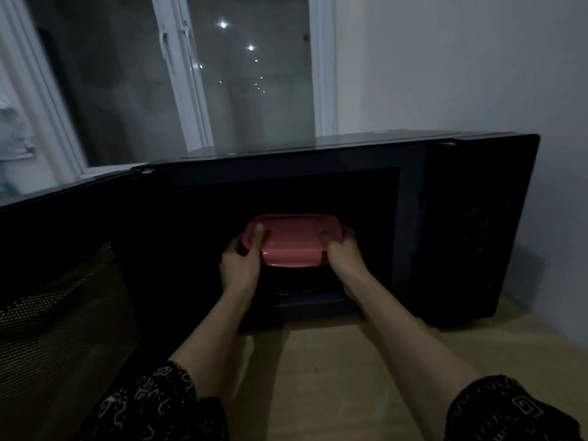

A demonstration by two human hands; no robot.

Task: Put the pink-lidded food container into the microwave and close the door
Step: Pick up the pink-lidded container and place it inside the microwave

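A: Where is the container right now?

B: Inside the mouth of the microwave; its pink lid faces up, and the far end sits deeper in the dark cavity than the near end; whether its base touches the cavity floor, I cannot tell, because it is too dark under it.

A: And the hands?

B: Both grip it; the left hand is wrapped around the left end, thumb lying on top of the lid; the right hand clasps the right end, thumb pressed on the lid too, the other fingers curled around the side and out of sight.

A: The door?

B: The door is swung wide open to the left; its mesh window panel catches a little light; the forearms reach in past it, well apart from it.

A: What does the microwave stand on?

B: A pale wooden tabletop; its back is near a window with white frames, dark glass and a few small bright dots of light in it; a plain wall is at the right.

A: Anything else in view?

B: Dark patterned sleeves at the bottom edge, pushed up so the forearms are bare; the room is dim overall.
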